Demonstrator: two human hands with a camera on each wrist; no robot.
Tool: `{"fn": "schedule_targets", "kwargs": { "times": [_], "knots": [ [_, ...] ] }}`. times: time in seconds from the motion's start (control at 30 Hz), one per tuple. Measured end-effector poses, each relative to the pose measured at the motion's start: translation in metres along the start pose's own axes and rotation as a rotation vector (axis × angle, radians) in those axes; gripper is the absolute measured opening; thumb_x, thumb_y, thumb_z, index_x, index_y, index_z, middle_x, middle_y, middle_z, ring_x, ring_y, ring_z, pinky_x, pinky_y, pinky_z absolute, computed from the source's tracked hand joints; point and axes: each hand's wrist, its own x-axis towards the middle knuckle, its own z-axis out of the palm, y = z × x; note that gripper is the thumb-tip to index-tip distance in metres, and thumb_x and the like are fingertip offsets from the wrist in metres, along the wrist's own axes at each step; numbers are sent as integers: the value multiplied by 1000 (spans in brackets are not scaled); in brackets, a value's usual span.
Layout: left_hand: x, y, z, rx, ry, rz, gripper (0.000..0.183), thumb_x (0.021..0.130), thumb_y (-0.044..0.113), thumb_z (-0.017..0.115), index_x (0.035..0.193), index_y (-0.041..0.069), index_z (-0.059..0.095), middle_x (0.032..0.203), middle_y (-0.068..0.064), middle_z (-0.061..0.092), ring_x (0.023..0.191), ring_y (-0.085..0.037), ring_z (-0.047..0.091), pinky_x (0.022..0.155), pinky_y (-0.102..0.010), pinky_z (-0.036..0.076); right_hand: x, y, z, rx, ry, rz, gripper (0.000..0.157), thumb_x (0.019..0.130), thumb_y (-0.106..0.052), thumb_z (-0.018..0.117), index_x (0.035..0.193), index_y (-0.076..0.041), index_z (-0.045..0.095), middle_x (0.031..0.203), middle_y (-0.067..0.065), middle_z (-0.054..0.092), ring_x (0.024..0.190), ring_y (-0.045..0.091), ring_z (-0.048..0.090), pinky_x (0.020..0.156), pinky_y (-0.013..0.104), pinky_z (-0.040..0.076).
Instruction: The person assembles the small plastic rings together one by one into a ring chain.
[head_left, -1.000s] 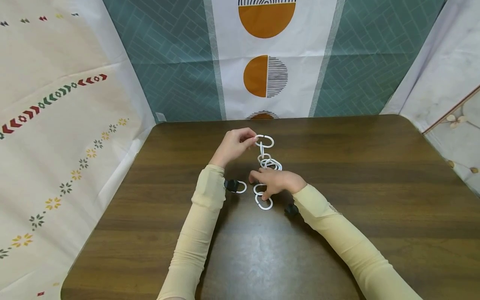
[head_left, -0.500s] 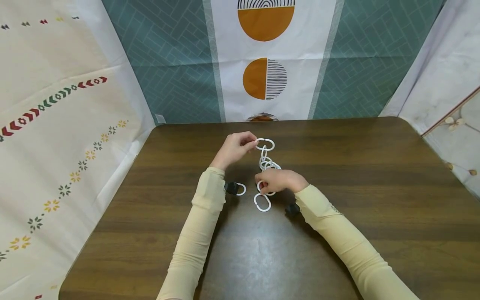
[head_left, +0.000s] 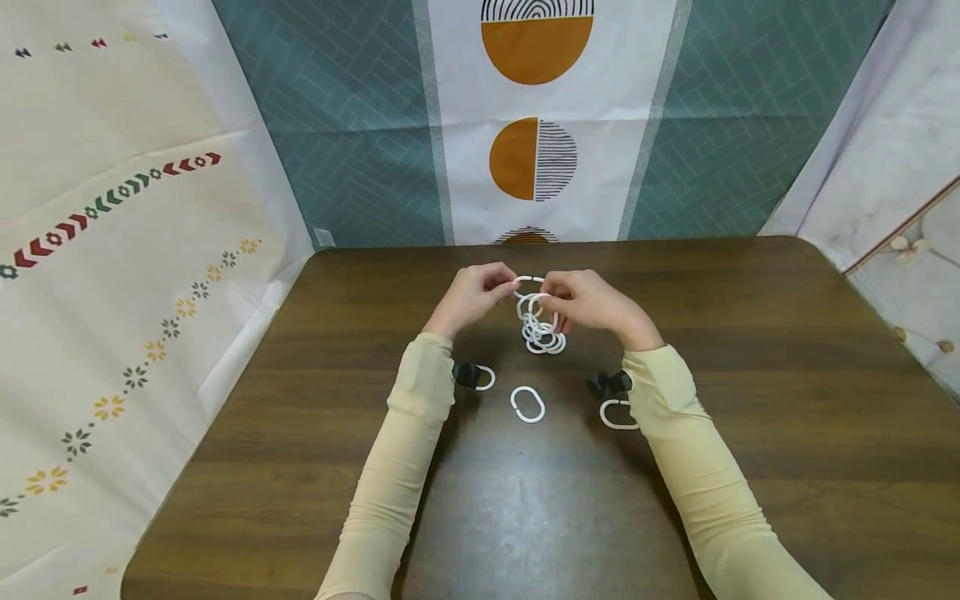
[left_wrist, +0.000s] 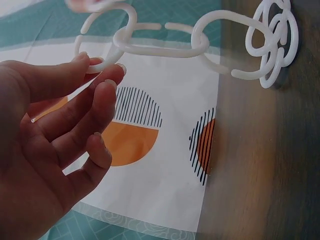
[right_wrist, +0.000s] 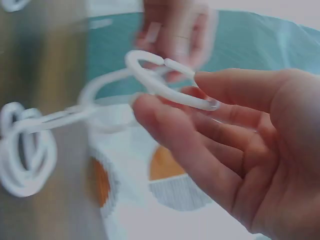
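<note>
My left hand (head_left: pixel 474 292) pinches the end link (left_wrist: pixel 133 22) of a white plastic chain between thumb and fingertips. From it more oval links, such as the second link (left_wrist: pixel 160 52), hang down to a heap of links (head_left: pixel 543 343) on the table. Each link has a small gap in its side. My right hand (head_left: pixel 596 304) is raised close beside the left one. Its thumb and fingers pinch a separate white link (right_wrist: pixel 172 95), which overlaps the chain's upper end in the right wrist view.
One loose link (head_left: pixel 528 405) lies on the brown wooden table (head_left: pixel 300 467) in front of the hands. Another link (head_left: pixel 489 378) lies by the left wrist camera (head_left: pixel 467 375), and a third link (head_left: pixel 617 426) by the right wrist camera (head_left: pixel 609 386). Patterned cloths hang behind.
My right hand has picked up one of the two links near the table's middle and carried it up and away to the chain's upper end. The left hand stays nearly in place.
</note>
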Motion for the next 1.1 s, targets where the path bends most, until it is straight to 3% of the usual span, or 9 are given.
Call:
{"fn": "schedule_targets", "kwargs": {
  "times": [0.13,0.4,0.7,1.1],
  "knots": [
    [-2,-1,3,-3,-11,-17,14,94,16,64,96,3,69,82,-12,69,78,-38,64,63,-23,46,-4,-2,-10,41,124,41,15,97,-15,57,99,0,61,66,8,66,55,26,66,55,36,56],
    [-5,-2,1,21,-38,-5,11,93,18,65,96,8,70,83,-8,70,74,-20,63,67,-25,49,-3,-5,-13,31,230,108,18,98,-19,56,103,-2,59,56,4,60,45,23,60,49,33,52],
    [-2,-2,-1,68,-114,58,14,94,18,64,98,7,69,92,-14,72,80,-17,64,75,-26,49,0,-4,-11,-1,162,143,21,98,-16,54,114,-2,58,52,3,55,41,18,55,45,29,48],
    [1,-1,0,93,-133,57,13,94,20,64,98,9,70,92,-12,71,80,-15,62,76,-26,49,0,-3,-8,27,218,153,22,98,-17,55,116,-4,58,52,2,54,44,28,58,46,32,49]
  ]
}}
